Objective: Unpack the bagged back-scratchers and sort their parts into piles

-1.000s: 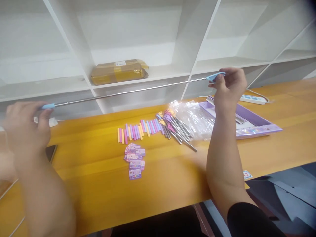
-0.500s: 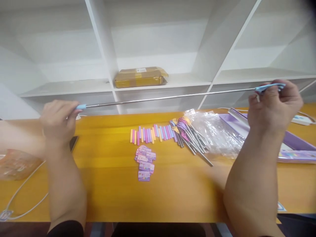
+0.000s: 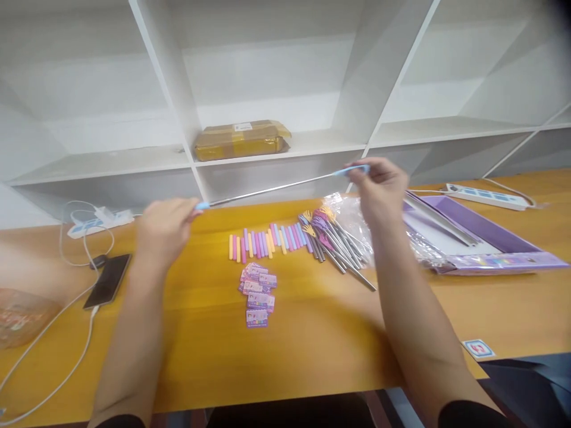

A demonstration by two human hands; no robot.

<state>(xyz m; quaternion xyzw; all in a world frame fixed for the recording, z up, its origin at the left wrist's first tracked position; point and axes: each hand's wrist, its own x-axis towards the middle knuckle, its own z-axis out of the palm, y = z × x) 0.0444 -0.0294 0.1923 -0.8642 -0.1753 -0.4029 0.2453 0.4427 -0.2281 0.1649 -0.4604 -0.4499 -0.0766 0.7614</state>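
Observation:
A telescopic back scratcher (image 3: 276,188) with a metal rod and light blue ends stretches between my hands above the table. My left hand (image 3: 165,229) is closed around its blue handle, and my right hand (image 3: 381,187) pinches the blue head end. Below the rod lies a row of short coloured handle sleeves (image 3: 270,241) in yellow, pink, purple and blue. Beside them is a pile of back scratchers (image 3: 334,238) with small hand-shaped heads and bare metal rods. Purple printed cards (image 3: 257,300) overlap in front of the sleeves.
Clear plastic bags (image 3: 345,217) and a purple open box (image 3: 504,235) lie to the right. A phone (image 3: 108,280) on a cable, a power strip (image 3: 100,223) and an orange bag (image 3: 24,318) are at left. A taped carton (image 3: 243,141) sits on the shelf.
My hands have come closer together and the back scratcher's rod is shorter. My right hand moved left; the left hand moved right and slightly down. The camera view shifted too.

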